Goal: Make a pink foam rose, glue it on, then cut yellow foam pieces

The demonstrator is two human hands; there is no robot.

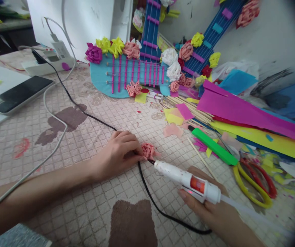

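Observation:
Between the fingertips of my left hand (123, 149) is a pink paper flower (148, 150), pinched at its left edge on the quilted tablecloth. My right hand (214, 206) is wrapped around a white glue gun (180, 176) with an orange window and a small lit red light. The gun's dark nozzle points left and reaches the lower edge of the flower; whether it touches the paper I cannot tell. A clear glue stick (250, 212) sticks out of its rear end. The gun's black cord (152, 200) runs under my left hand.
Paper-flower-trimmed guitar shapes, one a light-blue body (99, 77), stand at the back. To the right are a green cutter (214, 146), scissors (252, 187), thin sticks (188, 106) and coloured paper strips (252, 115). A tablet (21, 94) and power strip (48, 65) lie left.

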